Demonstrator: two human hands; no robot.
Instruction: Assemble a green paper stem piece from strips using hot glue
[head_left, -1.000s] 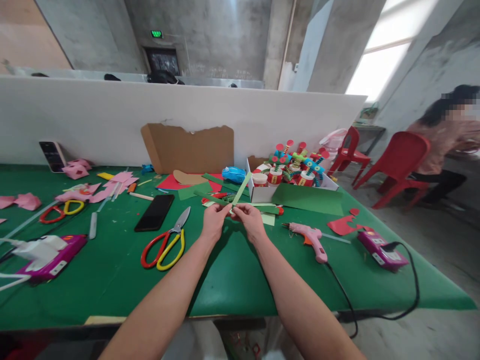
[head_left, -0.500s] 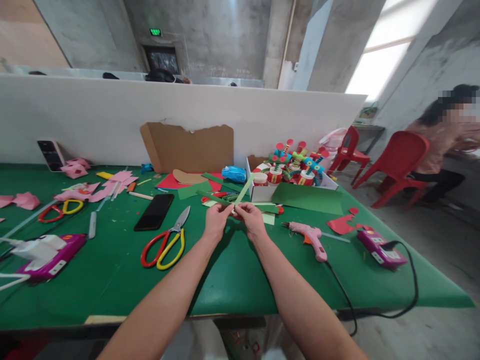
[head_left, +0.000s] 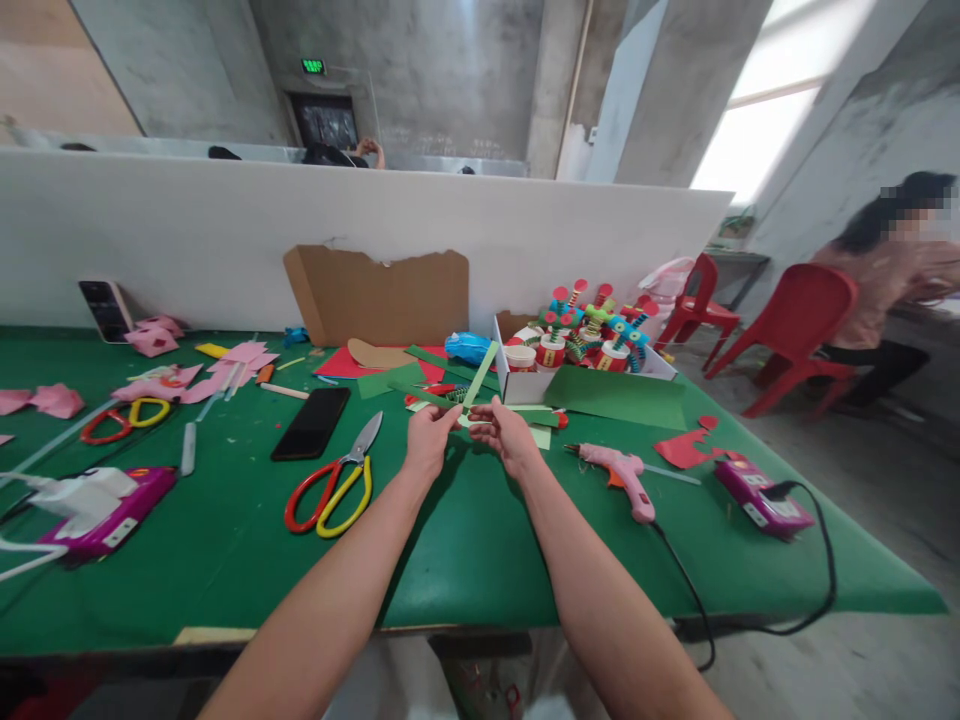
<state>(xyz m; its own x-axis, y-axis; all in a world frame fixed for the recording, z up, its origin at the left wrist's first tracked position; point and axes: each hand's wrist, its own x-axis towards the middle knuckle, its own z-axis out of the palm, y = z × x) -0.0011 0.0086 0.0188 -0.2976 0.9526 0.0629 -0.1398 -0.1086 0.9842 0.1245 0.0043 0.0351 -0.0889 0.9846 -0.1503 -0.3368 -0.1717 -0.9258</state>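
Green strips point(head_left: 481, 376) (paper) in left hand point(head_left: 429, 438)

Left of the paper strips point(head_left: 481, 377), a smartphone point(head_left: 310, 424) lies behind scissors point(head_left: 355, 456) on the table point(head_left: 465, 565); to the right, a hot glue gun point(head_left: 611, 462), then a power strip point(head_left: 761, 497). Farther back, a box point(head_left: 523, 388) of figures point(head_left: 613, 353) stands right of cardboard point(head_left: 386, 300).

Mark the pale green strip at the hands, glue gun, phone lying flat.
Pale green strip point(head_left: 481, 377): head view, mid-length.
Glue gun point(head_left: 621, 465): head view, pink body.
Phone lying flat point(head_left: 311, 424): head view, black upper face.
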